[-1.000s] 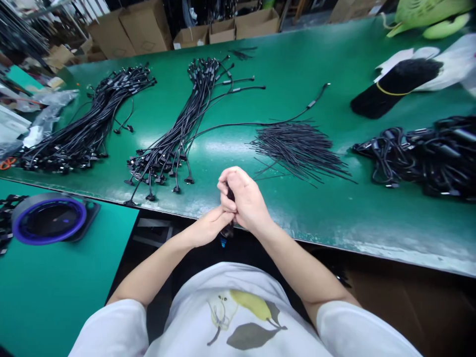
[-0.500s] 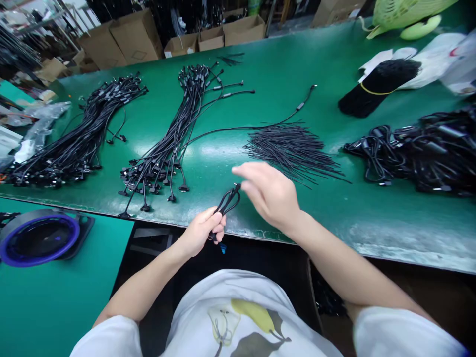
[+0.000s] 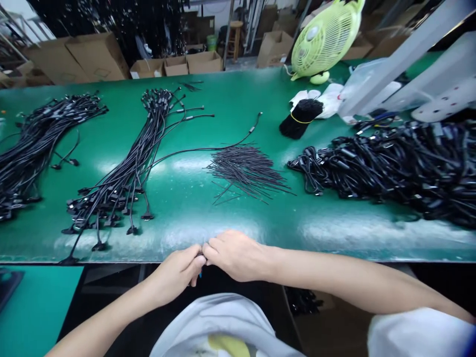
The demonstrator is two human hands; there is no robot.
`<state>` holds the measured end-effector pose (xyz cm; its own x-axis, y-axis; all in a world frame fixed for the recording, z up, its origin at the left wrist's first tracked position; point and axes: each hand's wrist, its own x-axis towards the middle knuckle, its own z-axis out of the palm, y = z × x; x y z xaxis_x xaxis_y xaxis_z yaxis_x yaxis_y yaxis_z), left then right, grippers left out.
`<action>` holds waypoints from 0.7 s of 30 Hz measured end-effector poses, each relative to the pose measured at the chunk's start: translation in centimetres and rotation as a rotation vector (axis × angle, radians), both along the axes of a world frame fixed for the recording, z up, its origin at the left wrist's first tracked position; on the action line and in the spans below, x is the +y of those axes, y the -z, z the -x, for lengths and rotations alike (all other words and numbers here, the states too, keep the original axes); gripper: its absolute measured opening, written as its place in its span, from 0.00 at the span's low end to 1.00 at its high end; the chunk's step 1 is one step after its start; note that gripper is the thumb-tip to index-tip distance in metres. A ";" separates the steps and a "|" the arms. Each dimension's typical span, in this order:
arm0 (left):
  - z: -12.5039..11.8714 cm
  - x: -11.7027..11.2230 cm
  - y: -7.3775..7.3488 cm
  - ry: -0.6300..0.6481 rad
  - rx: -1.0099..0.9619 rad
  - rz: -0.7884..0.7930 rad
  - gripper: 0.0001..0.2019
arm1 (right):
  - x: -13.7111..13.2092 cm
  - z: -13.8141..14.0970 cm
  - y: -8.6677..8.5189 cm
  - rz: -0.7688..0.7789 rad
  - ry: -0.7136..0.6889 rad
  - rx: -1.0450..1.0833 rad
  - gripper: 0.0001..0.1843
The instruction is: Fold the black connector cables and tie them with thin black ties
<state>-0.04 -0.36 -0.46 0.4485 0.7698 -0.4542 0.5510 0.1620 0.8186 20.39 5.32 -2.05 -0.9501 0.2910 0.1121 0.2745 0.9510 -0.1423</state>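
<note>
A long green workbench (image 3: 230, 99) is stretching across the view, with cardboard boxes (image 3: 97, 57) stacking up behind it and a lime-green fan (image 3: 323, 39) standing at its far side. Three masses of black cables are lying on the bench: a left bundle (image 3: 37, 148), a middle bundle (image 3: 126, 168) fanning toward the near edge, and a large heap (image 3: 390, 168) spreading along the right. Between the middle bundle and the heap, a loose spray of thin black wires (image 3: 245, 171) is lying flat, and a black bunch tied with a yellow band (image 3: 300, 118) is resting near the fan. A person in a white T-shirt (image 3: 223, 322) is reaching both arms in front of the body, hands meeting just over the bench's near edge. The left hand (image 3: 174, 272) is curling narrowly around a blue-tipped piece (image 3: 200, 274), which is mostly hidden between the hands. The right hand (image 3: 234, 255) is pressing its fingers against the left hand's fingertips; whether it is gripping the piece, I cannot tell.
</note>
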 end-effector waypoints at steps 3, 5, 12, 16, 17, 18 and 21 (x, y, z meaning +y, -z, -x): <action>-0.2 0.9 0.2 -0.079 -0.162 0.083 0.19 | 1.0 -0.4 -0.7 -0.117 -0.045 0.038 0.06; -0.4 1.5 0.4 -0.094 -0.239 0.133 0.22 | 1.8 -0.4 -1.2 -0.135 -0.116 0.018 0.07; -0.8 1.5 0.6 0.104 -0.063 -0.011 0.17 | 2.8 -0.1 -1.9 0.219 -0.148 -0.190 0.12; -0.8 1.2 1.4 -0.012 0.057 -0.198 0.17 | 5.8 -1.7 -2.6 0.508 -0.127 -0.060 0.12; -0.6 1.2 1.6 -0.062 0.064 -0.182 0.17 | 7.5 -2.5 -2.8 0.553 -0.068 0.033 0.12; -0.4 1.3 1.9 -0.120 0.055 -0.146 0.18 | 9.5 -3.6 -2.9 0.538 0.072 0.135 0.12; 0.4 1.5 2.3 -0.347 -0.081 -0.015 0.21 | 16.6 -7.2 -2.0 0.139 0.825 0.362 0.15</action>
<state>-0.45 1.18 -2.80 0.1937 0.8888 -0.4154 0.3982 0.3157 0.8612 27.61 21.89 -0.05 -0.3480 0.8960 0.2758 0.7766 0.4403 -0.4506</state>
